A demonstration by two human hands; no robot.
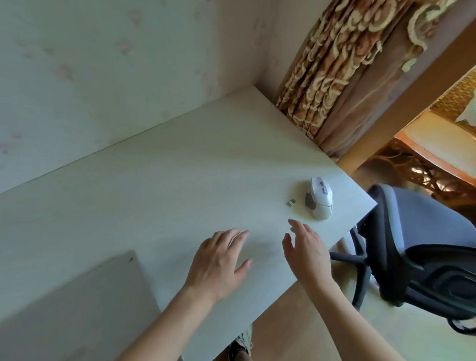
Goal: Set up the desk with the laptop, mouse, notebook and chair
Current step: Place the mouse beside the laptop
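Head view: both hands bare above pale, smooth bench [149, 176].
Left hand [218, 264] and right hand [307, 251] spread, holding nothing; rounded white mouse [320, 201] far right.

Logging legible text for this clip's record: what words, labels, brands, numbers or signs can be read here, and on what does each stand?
None can be read.
Laptop: small mark near the lid's far corner, too small and blurred to read.
Mouse: grey buttons and markings, no legible lettering.
USB receiver: too small to tell.
Desk, chair, curtain: pattern only, no text.
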